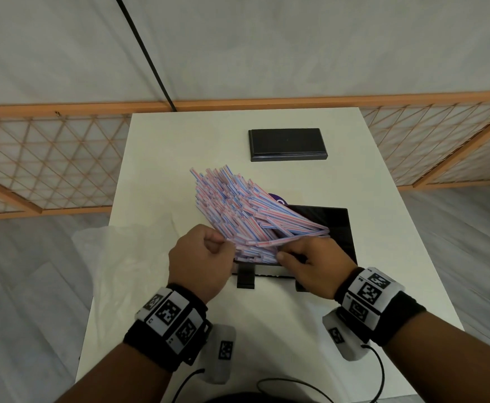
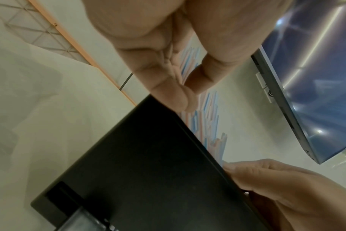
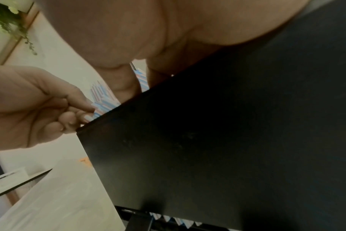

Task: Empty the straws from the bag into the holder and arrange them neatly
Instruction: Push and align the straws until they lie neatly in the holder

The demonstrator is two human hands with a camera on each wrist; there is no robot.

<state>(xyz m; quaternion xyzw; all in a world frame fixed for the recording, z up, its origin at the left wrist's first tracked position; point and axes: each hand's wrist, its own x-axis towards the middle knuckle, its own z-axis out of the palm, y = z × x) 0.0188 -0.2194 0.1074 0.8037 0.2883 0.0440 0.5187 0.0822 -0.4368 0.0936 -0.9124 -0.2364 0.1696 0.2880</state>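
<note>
A thick bunch of red, white and blue striped straws point(image 1: 232, 205) leans out of the open black holder point(image 1: 339, 225) and fans toward the upper left. My left hand point(image 1: 223, 245) has curled fingers and pinches the straws at their near left side. My right hand point(image 1: 290, 254) grips the straws' lower ends at the holder's near edge. The left wrist view shows the holder's dark wall point(image 2: 148, 164), the straws point(image 2: 209, 118) above it and my right hand's fingers point(image 2: 247, 173) at its rim. In the right wrist view my left hand's fingertips point(image 3: 87, 112) touch the straws point(image 3: 101, 93).
The crumpled clear bag point(image 1: 113, 257) lies on the white table point(image 1: 267, 330) to the left of the holder. A flat black lid point(image 1: 287, 144) lies at the table's back. A purple round label point(image 1: 277, 199) peeks out behind the straws. A wooden lattice screen point(image 1: 49, 158) stands beyond.
</note>
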